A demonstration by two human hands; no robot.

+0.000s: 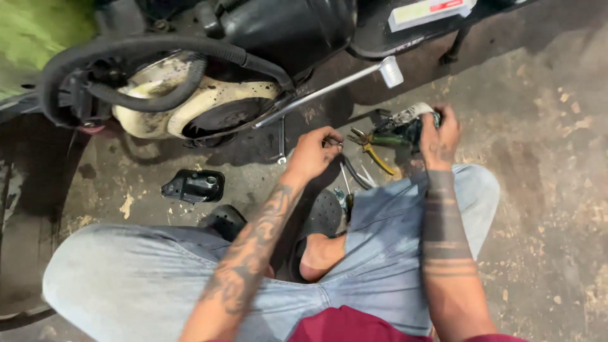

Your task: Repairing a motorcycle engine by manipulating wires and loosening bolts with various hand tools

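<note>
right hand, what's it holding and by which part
The right hand grips a dark, grimy part at its right end; what the part is cannot be told.

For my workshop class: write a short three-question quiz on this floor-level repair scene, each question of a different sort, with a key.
1. True or false: the right hand grips a dark, grimy part off the concrete floor.
2. Multiple choice: the pliers with yellow handles lie
A. between the two hands
B. on the person's knee
C. under the black hose
3. Fill in: the loose black cover lies on the floor below the cream-coloured ______ casing.

Key
1. True.
2. A: they lie between the left hand and the right hand.
3. Engine.
</note>
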